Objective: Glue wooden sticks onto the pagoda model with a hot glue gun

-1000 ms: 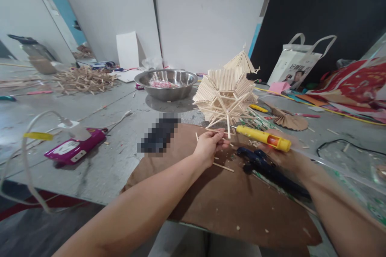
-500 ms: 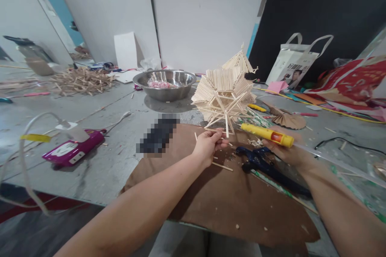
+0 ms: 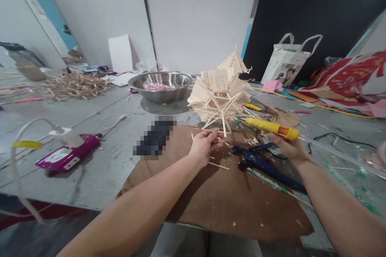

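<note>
My left hand is closed in a pinch on the lower sticks of a model made of pale wooden sticks. The model has many radiating stick panels, and a peaked stick roof shows behind it. In my right hand is a yellow hot glue gun, its nozzle toward the model's lower right side. A long clear glue stick sticks out of the gun's back. Beneath that hand lies a dark blue clamp-like tool on a brown sheet.
A steel bowl with a pink-and-white packet stands behind. Left are a purple power strip with a white cable and a heap of wooden sticks. A blurred dark rectangle lies left of the model. A white bag stands back right.
My right hand has moved the glue gun slightly right, away from the model. My left hand keeps its hold on the model. The whole view has shifted a little.
</note>
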The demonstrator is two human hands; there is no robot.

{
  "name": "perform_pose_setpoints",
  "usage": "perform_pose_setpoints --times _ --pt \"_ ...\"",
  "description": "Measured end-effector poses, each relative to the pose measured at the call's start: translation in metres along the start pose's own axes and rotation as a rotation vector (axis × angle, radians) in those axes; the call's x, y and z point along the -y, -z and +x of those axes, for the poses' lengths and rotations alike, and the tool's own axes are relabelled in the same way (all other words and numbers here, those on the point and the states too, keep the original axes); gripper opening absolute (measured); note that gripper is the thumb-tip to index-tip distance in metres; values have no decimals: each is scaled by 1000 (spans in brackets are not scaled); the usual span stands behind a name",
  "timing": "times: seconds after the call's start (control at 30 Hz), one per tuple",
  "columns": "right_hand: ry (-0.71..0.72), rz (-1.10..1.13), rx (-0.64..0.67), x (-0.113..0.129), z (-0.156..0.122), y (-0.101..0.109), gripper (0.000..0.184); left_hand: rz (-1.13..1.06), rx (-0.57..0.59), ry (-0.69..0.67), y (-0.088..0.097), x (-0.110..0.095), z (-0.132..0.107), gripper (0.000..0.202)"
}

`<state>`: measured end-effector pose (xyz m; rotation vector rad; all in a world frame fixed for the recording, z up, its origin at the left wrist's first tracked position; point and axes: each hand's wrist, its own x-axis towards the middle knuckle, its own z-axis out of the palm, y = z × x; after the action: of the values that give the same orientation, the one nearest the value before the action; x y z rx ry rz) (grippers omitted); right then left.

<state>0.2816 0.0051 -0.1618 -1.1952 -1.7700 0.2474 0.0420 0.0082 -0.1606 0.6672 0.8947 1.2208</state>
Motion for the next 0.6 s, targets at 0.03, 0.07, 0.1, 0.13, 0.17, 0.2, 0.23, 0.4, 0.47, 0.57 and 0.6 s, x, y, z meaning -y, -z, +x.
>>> perform_pose_setpoints --times 0.03,0.07,0.1,0.13,0.17,0.2,0.23,0.4,0.47,0.57,0.6 --pt "22 -31 2 -1 0 2 16 2 0 0 0 0 0 5" --pt "48 -59 0 -1 1 4 14 3 1 1 0 0 0 5" --pt "76 -80 -1 0 1 6 11 4 3 1 0 0 0 5" --pt "99 -93 -2 1 1 8 8 5 5 0 0 0 0 6" --pt "118 -98 -2 2 2 10 6 4 5 -1 0 0 0 6" --pt "131 -96 2 4 2 10 6 4 5 -3 0 0 0 6" --pt "138 -91 11 5 2 11 6 3 5 -5 0 0 0 6" --pt "153 -59 -2 10 1 8 12 4 9 -11 0 0 -1 7" --pt "158 -53 -7 10 0 8 12 5 10 -14 1 0 -1 7" --pt "180 -76 8 10 1 11 11 6 13 -19 2 1 0 7" --pt "197 -93 3 10 1 12 10 7 14 -20 2 1 0 7"
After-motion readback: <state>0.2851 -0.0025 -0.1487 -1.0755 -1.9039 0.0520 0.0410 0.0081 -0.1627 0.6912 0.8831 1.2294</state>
